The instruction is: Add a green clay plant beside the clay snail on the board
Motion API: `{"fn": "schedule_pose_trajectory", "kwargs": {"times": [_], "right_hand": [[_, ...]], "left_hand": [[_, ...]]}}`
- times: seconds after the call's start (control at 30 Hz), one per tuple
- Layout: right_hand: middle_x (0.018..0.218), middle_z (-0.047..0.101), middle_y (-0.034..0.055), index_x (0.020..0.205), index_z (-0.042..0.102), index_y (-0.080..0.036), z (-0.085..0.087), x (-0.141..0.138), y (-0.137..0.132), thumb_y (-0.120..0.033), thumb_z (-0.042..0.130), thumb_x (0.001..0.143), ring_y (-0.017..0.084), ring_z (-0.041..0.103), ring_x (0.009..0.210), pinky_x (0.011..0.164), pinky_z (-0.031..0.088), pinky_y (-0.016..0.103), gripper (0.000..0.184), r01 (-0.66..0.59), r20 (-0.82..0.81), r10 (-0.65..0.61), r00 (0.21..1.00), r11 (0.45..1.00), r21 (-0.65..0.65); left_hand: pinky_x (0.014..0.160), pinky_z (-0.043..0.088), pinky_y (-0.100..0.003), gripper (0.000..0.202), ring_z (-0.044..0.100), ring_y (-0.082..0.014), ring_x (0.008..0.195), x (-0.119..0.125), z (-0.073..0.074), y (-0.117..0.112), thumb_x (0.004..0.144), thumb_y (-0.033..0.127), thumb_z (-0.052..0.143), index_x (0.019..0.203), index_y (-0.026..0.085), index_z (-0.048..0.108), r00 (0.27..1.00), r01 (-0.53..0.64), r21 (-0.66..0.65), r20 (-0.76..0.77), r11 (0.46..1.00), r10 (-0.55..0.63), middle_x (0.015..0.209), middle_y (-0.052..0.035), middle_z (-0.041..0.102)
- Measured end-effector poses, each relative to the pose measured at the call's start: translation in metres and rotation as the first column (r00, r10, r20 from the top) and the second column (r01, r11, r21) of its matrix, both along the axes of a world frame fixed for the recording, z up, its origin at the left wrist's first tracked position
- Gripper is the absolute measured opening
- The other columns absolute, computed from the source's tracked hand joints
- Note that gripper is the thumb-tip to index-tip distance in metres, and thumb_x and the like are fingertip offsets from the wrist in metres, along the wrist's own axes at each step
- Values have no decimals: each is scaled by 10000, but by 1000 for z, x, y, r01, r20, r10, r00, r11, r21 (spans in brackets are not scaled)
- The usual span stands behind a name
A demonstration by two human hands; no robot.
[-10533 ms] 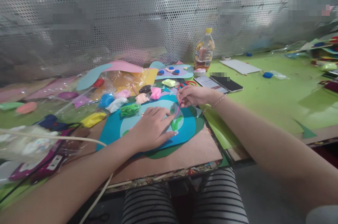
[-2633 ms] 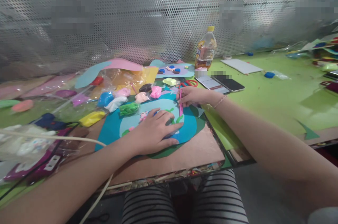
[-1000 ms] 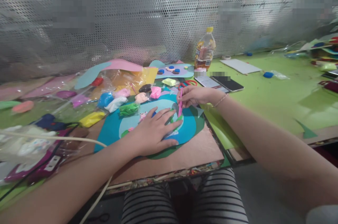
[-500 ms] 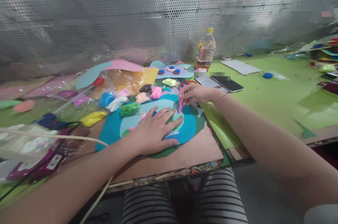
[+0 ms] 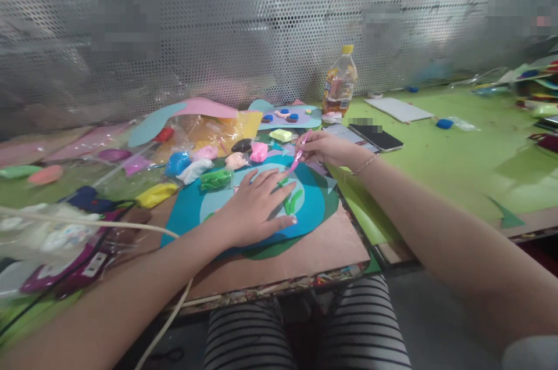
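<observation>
My left hand (image 5: pixel 257 204) lies with fingers spread over a blue paper cutout (image 5: pixel 314 198), which has a lighter blue shape in its middle. Thin strips of green clay (image 5: pixel 293 201) show on the paper beside my left fingers. In my right hand (image 5: pixel 320 149) is a slim pink modelling tool (image 5: pixel 300 154), pinched between thumb and fingers, its lower end close to my left fingertips. Whether that end touches the paper I cannot tell. My left palm hides part of the picture.
Bagged clay lumps, among them green (image 5: pixel 217 180) and yellow (image 5: pixel 157 195), lie left of and behind the paper. Phones (image 5: pixel 379 136) and a drink bottle (image 5: pixel 340 85) stand behind my right hand. A pale cable (image 5: pixel 170 312) crosses at left. A perforated metal wall (image 5: pixel 261 21) rises behind.
The pink tool has tilted, and its lower end has moved up and left toward my left fingertips. My left hand has shifted slightly, uncovering more green clay strips.
</observation>
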State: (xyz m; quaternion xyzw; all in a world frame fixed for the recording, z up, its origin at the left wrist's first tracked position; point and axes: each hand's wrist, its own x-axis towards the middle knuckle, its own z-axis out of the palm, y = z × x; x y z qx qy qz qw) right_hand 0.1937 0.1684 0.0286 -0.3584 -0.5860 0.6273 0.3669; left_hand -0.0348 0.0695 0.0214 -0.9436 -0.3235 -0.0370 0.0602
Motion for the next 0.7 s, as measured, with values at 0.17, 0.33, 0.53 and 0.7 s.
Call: {"fn": "schedule_pose_trajectory", "kwargs": {"times": [0.17,0.33,0.53,0.7], "right_hand": [[670,647,31,739,601,-127,-2,-1,2,-128,662,751,98,618,579,572,532,207,62,1,-35,-1,999,1000,9],[703,661,37,758,612,-123,-2,-1,2,-139,666,754,95,626,601,593,534,206,56,-41,-32,42,999,999,25],[687,654,30,750,612,-124,-2,-2,1,-140,649,771,91,628,596,581,531,191,45,-29,-15,29,999,999,24],[649,641,19,721,597,-133,2,0,-1,-158,668,759,81,612,568,547,521,176,84,-18,2,18,1000,1000,8]], "left_hand": [[1061,70,-539,636,193,-299,1344,7,-5,-3,894,633,197,1363,239,367,1000,1,16,-8,1000,-1,1469,-105,269],[1060,18,-546,629,180,-291,1351,8,-9,-4,891,637,201,1358,249,369,1000,-5,26,-19,1000,5,1471,-101,268],[1069,11,-531,645,166,-288,1354,6,-9,-4,898,628,199,1377,220,340,1000,-6,25,-11,1000,6,1481,-96,247],[1068,37,-534,647,175,-294,1351,7,-9,-4,900,622,212,1360,194,365,1000,-11,31,-9,999,12,1467,-112,273]]}}
